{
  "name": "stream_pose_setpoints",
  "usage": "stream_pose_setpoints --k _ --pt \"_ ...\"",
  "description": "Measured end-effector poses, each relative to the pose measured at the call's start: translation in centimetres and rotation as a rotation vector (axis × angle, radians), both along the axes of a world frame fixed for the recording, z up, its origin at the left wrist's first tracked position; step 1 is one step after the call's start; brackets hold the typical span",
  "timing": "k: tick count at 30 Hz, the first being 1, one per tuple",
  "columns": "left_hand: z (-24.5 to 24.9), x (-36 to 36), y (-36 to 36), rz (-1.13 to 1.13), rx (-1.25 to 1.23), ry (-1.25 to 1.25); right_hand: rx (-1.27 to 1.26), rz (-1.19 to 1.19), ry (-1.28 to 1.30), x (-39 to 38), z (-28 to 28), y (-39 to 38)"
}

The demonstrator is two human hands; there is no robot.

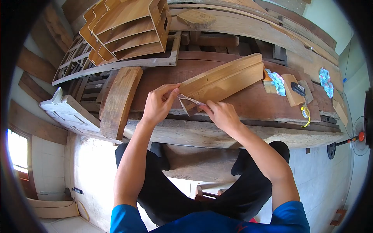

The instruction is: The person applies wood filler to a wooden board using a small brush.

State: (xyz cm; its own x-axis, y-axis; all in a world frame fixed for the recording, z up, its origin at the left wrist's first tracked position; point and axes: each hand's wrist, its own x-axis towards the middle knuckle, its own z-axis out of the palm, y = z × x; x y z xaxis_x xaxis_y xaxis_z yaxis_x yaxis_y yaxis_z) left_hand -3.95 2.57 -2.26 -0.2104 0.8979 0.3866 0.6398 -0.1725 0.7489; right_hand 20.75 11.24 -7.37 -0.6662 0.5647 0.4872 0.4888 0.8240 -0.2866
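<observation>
A long light-wood piece with a stepped profile (227,79) lies slanted on the dark workbench plank (256,105). My left hand (158,104) grips its near end, fingers on top. A folded sheet of sandpaper (186,104) sits against that end. My right hand (220,113) pinches the sandpaper from below and to the right. Both forearms reach up from the bottom of the view.
A curved wooden board (118,101) lies left of my hands. A stacked wooden shelf unit (128,29) and a lattice frame (75,58) stand at the back left. Sandpaper scraps (276,82), small blocks and a tape measure (305,112) lie to the right. A fan (359,136) stands far right.
</observation>
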Motion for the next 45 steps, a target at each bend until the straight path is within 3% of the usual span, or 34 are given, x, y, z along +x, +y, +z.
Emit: stream_pose_setpoints --k 4,5,8,9,16,20,21,24,25,36,37,40,44,45 --pt "0.1 0.2 -0.1 0.006 0.007 0.013 -0.177 -0.083 0.032 0.7 1.7 1.3" --pt "0.1 0.2 -0.1 0.002 0.004 0.011 -0.061 -0.084 0.008 0.9 1.4 1.8" --pt "0.5 0.2 -0.2 -0.011 0.001 -0.005 -0.112 -0.003 0.031 0.7 0.4 0.5" --pt "0.5 0.3 -0.2 -0.017 -0.005 -0.01 0.017 0.008 0.044 0.1 0.6 0.4" --pt "-0.3 -0.1 0.3 0.008 0.03 0.014 -0.112 -0.019 0.047 1.1 1.2 0.9" --pt "0.2 0.1 0.0 0.008 -0.032 0.021 0.026 0.045 0.055 0.3 -0.8 0.9" --pt "0.1 0.1 0.0 0.014 -0.032 0.031 -0.105 0.036 0.059 0.4 -0.2 1.2" --pt "-0.3 -0.1 0.0 -0.017 0.02 0.024 -0.029 -0.077 0.026 1.2 1.7 2.1" --pt "-0.2 0.0 0.0 -0.01 0.026 0.021 -0.11 -0.035 0.068 1.3 1.0 2.0" --pt "0.1 0.1 -0.1 0.006 -0.028 0.008 -0.056 0.02 0.03 1.3 0.5 1.1" --pt "0.1 0.1 0.1 0.009 -0.02 0.011 0.067 0.069 0.051 1.0 0.2 1.2" --pt "-0.2 0.0 -0.1 0.012 0.001 0.026 -0.108 0.023 0.067 1.2 0.2 1.7" --pt "-0.7 -0.2 0.2 0.008 0.038 0.025 -0.108 0.004 0.01 1.6 1.0 1.1" --pt "-0.5 -0.2 0.3 0.006 0.032 0.022 -0.004 0.077 0.06 1.1 0.4 0.8"
